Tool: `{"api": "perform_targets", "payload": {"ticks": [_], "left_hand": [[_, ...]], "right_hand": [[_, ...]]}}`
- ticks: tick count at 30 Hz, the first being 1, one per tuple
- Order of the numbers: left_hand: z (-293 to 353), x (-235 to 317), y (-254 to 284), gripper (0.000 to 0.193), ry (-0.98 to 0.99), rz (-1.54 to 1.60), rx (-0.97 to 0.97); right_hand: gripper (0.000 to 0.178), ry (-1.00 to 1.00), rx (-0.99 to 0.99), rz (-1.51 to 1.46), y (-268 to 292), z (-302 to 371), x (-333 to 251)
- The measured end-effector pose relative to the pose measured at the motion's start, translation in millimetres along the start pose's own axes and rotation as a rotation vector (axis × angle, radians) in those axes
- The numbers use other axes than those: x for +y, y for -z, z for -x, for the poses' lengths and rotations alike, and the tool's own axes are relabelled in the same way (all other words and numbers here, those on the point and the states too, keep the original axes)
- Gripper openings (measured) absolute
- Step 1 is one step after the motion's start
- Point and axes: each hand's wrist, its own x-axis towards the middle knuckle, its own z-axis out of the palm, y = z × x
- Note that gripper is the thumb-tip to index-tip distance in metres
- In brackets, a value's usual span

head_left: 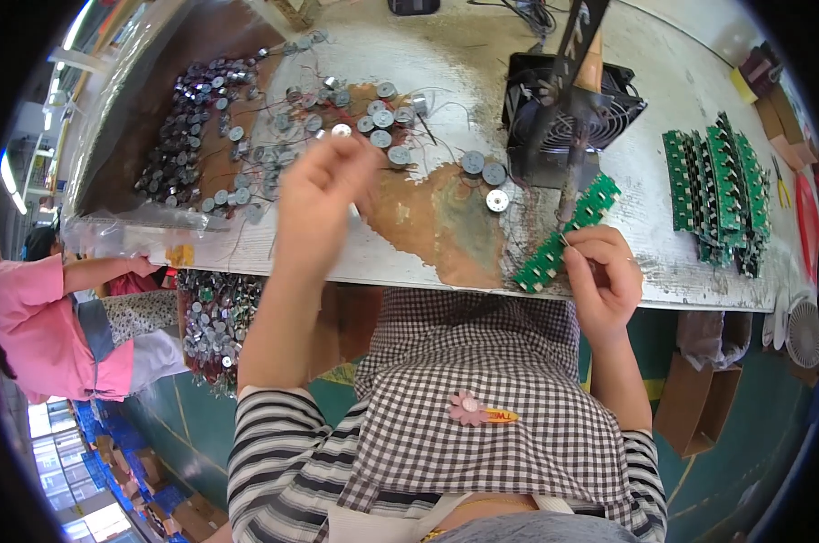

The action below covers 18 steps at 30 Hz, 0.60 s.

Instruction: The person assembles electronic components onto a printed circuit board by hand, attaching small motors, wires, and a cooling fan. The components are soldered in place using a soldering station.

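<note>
My right hand [604, 276] pinches the near side of a long green circuit board strip [592, 206], which lies slantwise at the bench's front edge. Over that strip stands a metal rod with a wooden handle [592, 68], resembling a soldering iron, beside a dark slotted bracket [580, 32]. My left hand [323, 195], smeared by motion, hovers over the bench near a cluster of small round motors [382, 118] with thin wires. Whether its fingers hold anything is hidden by the blur. One white-faced motor [497, 200] sits left of the strip.
A black fan [523, 100] stands behind the strip. Stacked green circuit boards [717, 195] are at right, with yellow-handled pliers [780, 188] beyond. Many motors [179, 136] fill the left tray. A person in pink [61, 326] is at far left. An open carton [695, 403] stands below the bench.
</note>
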Motion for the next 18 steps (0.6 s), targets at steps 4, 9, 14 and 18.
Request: {"api": "perform_targets", "payload": {"ticks": [4,9,14,18], "left_hand": [[43.3,-16.7,-43.6,0.008,0.412,0.275,-0.285],[44.4,-30.0,-65.9,0.016,0.463,0.266,-0.273],[42.0,-23.0,-87.4,0.017,0.333,0.120,-0.244],[41.7,-24.4,-98.5,0.015,0.307,0.092,-0.255]], "right_hand": [[0.009,-0.007,-0.040,-0.030,-1.5,-2.4,1.5],[0.009,0.039,-0.034,-0.066,-1.0,-1.9,5.8],[0.008,0.104,-0.025,-0.111,0.8,1.2,8.4],[0.009,0.086,-0.023,-0.126,-0.4,3.3,3.8]]}}
